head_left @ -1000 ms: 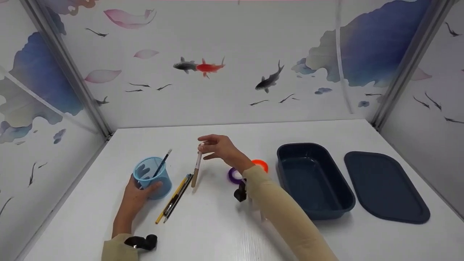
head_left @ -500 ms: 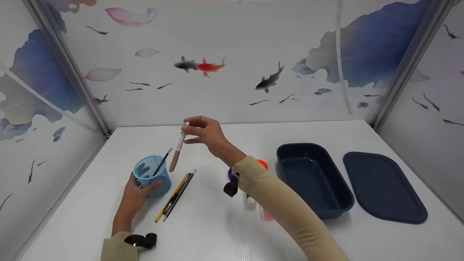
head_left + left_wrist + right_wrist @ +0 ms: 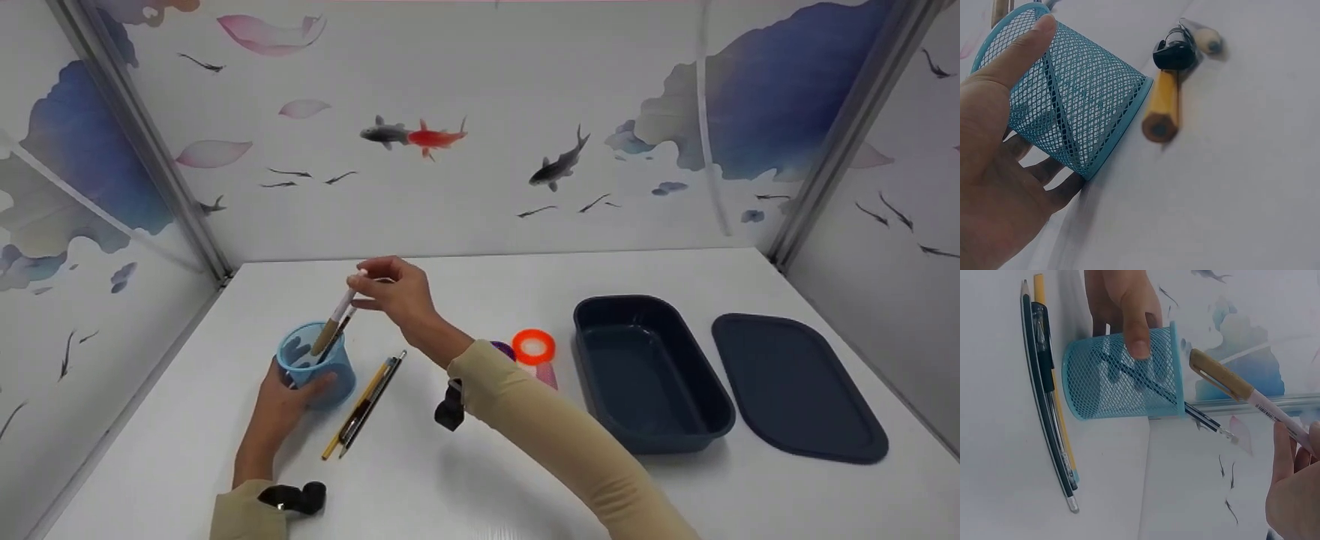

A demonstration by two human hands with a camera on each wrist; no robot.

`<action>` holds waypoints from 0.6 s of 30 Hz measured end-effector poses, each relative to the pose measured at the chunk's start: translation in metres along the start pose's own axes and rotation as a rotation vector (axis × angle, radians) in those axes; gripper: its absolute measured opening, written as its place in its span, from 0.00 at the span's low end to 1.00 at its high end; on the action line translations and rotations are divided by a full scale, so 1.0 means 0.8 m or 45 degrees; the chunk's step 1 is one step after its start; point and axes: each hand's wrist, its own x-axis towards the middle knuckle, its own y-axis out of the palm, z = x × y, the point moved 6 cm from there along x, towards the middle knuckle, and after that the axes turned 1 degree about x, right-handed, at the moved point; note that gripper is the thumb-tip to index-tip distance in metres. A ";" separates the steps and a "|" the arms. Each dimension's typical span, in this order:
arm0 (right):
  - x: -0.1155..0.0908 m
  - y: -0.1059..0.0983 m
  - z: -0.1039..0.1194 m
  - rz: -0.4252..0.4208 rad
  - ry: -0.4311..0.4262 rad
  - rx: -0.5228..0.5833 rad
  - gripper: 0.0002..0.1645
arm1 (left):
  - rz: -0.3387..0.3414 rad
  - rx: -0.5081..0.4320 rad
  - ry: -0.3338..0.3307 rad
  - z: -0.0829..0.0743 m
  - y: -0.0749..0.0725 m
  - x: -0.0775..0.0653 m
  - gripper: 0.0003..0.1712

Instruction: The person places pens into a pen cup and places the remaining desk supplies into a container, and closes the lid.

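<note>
Left hand (image 3: 281,405) grips the blue mesh cup (image 3: 1081,93) toward the white surface's (image 3: 390,487) left edge, space lying between cup and far edge; right hand (image 3: 401,296) pinches a tilted marker (image 3: 341,309), gold cap (image 3: 1219,374) just above the cup's mouth.

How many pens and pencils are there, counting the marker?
5: the marker in the right hand, a dark pencil in the blue mesh cup, and a yellow pencil, a pen and another dark pencil together on the table. The right arm may hide more.

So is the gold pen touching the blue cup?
Apart. The right wrist view shows a clear gap between the gold pen and the blue cup.
</note>
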 end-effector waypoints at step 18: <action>-0.017 0.003 -0.059 0.085 0.083 -0.163 0.17 | -0.026 0.026 0.000 0.001 0.001 -0.002 0.65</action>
